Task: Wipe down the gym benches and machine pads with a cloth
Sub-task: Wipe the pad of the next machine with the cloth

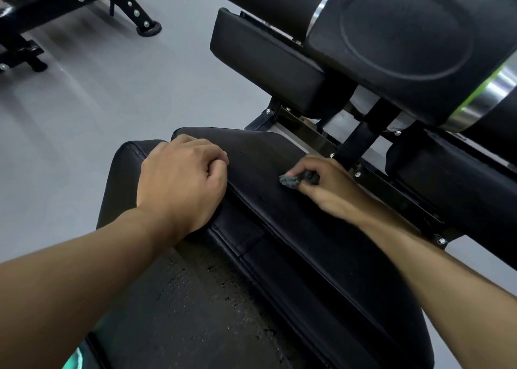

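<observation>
A long black padded bench [293, 229] runs from the bottom of the view up to the middle, its near surface worn and flaking. My right hand [321, 184] grips a small dark grey cloth [296, 179] bunched between the fingers and presses it on the pad's right side. My left hand [181, 181] rests on the pad's left edge with its fingers curled into a loose fist, holding nothing. A second black pad [265, 61] sits further up on the machine's frame.
Large black rollers with chrome and green bands [405, 41] hang over the upper right. A black metal frame with bolts [363, 145] runs under them. Another pad [453, 178] lies at the right. Grey floor [112, 103] spreads left, with another machine's legs [140, 16] at top left.
</observation>
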